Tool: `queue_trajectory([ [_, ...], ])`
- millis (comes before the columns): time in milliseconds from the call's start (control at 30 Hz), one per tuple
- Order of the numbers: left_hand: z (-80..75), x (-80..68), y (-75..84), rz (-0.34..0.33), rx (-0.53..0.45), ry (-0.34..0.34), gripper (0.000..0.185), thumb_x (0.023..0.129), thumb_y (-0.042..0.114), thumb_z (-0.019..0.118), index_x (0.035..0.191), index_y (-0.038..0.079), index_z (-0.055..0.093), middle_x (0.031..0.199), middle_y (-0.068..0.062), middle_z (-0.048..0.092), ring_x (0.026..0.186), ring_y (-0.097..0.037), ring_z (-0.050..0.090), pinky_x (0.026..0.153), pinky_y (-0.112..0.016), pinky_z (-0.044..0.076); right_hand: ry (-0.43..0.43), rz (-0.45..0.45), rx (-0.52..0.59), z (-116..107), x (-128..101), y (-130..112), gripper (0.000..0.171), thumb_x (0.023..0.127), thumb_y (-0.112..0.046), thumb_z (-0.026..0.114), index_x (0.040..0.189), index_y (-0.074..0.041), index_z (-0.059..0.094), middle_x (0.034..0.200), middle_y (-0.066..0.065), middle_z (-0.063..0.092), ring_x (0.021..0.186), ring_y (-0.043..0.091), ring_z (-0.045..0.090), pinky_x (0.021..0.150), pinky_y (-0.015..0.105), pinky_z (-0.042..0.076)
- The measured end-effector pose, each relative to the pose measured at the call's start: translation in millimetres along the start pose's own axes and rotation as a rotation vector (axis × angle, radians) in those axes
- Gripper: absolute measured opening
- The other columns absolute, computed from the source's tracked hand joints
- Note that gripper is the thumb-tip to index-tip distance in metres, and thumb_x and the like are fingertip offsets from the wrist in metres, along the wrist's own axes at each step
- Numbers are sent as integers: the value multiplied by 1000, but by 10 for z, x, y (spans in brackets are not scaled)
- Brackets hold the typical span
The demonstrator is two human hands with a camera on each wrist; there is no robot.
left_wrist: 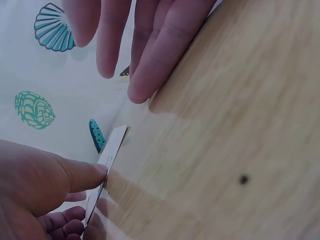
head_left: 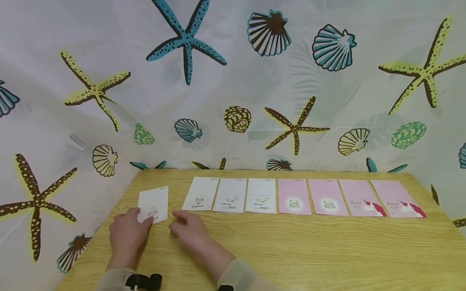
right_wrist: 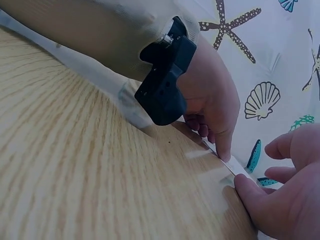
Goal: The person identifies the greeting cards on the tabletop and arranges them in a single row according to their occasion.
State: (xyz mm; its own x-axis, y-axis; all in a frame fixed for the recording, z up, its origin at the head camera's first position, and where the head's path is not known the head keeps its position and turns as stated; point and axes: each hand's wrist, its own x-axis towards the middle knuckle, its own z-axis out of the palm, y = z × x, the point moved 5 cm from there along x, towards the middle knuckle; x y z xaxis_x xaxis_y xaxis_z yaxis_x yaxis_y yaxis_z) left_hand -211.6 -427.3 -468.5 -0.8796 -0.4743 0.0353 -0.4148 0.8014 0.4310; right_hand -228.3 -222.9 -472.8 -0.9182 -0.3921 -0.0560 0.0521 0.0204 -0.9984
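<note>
A white card with a small gold design point(head_left: 153, 203) lies near the left end of the wooden table point(head_left: 291, 250), set apart from the row of cards. My left hand point(head_left: 140, 218) pinches its lower left corner. In the left wrist view its thumb point(left_wrist: 82, 172) lies on the card's edge point(left_wrist: 112, 147), with fingers curled below. My right hand point(head_left: 178, 220) rests on the table just right of the card with its fingers relaxed. In the right wrist view its thumb point(right_wrist: 245, 186) touches the card's edge point(right_wrist: 234, 165).
A row of cards lies along the back of the table: three white ones point(head_left: 230, 196) and several pink ones point(head_left: 327, 197). A starfish-and-shell cloth point(head_left: 233, 81) hangs behind and left of the table. The table's left edge is close to the held card.
</note>
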Motion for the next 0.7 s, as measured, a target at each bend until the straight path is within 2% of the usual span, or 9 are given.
queue_trajectory([
  [167, 2, -57, 64, -15, -2, -17, 66, 106, 34, 69, 152, -10, 50, 145, -46, 47, 131, -69, 43, 103, -77, 40, -29, -11, 20, 6, 4, 8, 48, 96, -9, 75, 144, -4, 72, 139, 8, 73, 128, 18, 64, 113, 42, 49],
  [433, 23, -76, 66, -30, 3, -42, 68, 106, 36, 70, 156, -5, 50, 148, -43, 49, 133, -67, 45, 103, -79, 40, -59, 0, 55, 20, -5, 3, 47, 99, -9, 74, 145, -1, 70, 145, 11, 70, 139, 25, 61, 118, 46, 47],
  [700, 6, -107, 111, -23, 14, -73, 69, 106, 38, 70, 157, -5, 49, 150, -40, 51, 134, -66, 47, 102, -79, 40, -76, -8, 73, 36, -12, 4, 48, 98, -8, 72, 145, 1, 70, 142, 14, 71, 124, 17, 66, 113, 42, 50],
])
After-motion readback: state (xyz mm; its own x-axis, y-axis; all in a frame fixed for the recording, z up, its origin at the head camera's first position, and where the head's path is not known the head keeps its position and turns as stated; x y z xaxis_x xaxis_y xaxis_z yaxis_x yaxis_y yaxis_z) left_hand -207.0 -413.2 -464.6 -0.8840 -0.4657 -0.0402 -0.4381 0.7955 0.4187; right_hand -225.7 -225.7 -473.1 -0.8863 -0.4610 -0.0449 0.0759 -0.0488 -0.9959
